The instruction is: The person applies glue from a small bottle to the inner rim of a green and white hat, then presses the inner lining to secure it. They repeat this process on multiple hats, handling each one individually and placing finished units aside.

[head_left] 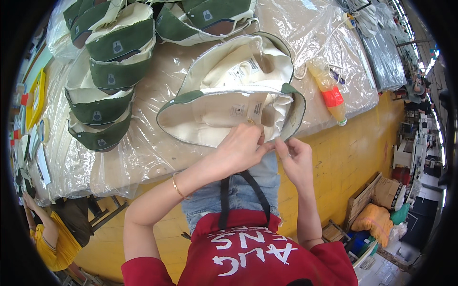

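In front of me lies a cream canvas bag-like piece (214, 114) with green corners and a dark edge, its opening toward me. Printed panels show on its pale lining. My left hand (241, 148) is closed, thumb and fingers pinched at the near right rim. Opposite it, my right hand (296, 159) pinches the same rim, thumb against forefinger. The two hands' fingertips almost meet there. Whatever small thing may lie between them is hidden. Directly behind is a similar cream piece (193, 74), also open, with a printed label inside.
Green-and-cream pieces (110, 76) overlap in a row at left, with more (207, 19) at the back. Plastic film (167, 66) covers the table. At right a bottle (329, 90) lies on its side. A person in yellow (59, 240) is at lower left.
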`<act>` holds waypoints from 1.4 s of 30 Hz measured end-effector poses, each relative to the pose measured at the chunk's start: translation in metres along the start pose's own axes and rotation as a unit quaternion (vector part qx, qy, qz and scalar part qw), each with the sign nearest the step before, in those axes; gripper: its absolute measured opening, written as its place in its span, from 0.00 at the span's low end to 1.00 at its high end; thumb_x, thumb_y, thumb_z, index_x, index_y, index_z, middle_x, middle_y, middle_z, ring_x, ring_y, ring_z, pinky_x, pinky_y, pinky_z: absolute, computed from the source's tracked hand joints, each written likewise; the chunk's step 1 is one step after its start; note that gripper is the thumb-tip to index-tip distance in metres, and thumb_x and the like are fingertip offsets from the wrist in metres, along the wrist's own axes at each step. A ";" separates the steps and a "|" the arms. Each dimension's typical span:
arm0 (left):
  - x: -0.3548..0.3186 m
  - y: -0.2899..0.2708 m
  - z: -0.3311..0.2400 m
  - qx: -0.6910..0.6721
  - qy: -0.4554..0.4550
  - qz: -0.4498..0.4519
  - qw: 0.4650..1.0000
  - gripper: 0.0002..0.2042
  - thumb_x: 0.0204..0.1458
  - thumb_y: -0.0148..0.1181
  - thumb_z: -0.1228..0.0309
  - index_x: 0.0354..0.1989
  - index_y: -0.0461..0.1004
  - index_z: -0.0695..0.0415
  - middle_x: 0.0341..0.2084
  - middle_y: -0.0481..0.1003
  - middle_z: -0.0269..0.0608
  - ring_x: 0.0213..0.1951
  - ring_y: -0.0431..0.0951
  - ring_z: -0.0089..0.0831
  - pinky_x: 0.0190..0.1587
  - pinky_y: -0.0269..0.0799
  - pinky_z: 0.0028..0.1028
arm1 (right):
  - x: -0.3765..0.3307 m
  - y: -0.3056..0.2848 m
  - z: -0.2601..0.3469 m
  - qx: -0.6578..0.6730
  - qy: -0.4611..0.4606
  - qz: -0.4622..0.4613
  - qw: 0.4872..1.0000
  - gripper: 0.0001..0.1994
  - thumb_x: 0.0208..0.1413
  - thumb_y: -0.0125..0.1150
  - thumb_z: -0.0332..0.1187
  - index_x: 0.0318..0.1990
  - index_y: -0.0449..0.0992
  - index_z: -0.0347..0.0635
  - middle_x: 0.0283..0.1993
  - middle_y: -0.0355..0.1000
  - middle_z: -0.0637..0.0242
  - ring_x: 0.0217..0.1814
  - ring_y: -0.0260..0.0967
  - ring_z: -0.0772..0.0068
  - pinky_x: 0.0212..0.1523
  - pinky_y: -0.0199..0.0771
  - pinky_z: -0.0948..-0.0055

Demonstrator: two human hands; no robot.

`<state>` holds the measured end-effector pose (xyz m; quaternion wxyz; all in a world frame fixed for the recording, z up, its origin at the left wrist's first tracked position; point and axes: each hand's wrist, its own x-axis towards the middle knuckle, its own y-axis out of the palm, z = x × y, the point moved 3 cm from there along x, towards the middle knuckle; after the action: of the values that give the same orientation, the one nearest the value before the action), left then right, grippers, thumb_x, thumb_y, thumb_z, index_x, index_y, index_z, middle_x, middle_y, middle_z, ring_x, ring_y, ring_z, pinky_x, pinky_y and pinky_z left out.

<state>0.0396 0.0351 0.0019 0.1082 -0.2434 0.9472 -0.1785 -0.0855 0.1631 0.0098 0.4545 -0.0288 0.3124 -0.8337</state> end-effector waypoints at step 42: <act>-0.032 0.018 -0.021 0.174 0.048 -0.132 0.975 0.03 0.52 0.58 0.78 0.32 0.74 0.65 0.30 0.73 0.52 0.27 0.76 0.50 0.30 0.73 0.42 | -0.013 0.025 0.004 0.101 -0.001 0.070 0.992 0.10 0.61 0.54 0.28 0.31 0.75 0.27 0.22 0.72 0.53 0.22 0.71 0.64 0.26 0.67 0.66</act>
<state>0.0532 0.0719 0.0172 0.0784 -0.3350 0.8653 -0.3646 -0.0577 0.1613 0.0023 0.5122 0.0382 0.2279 -0.8272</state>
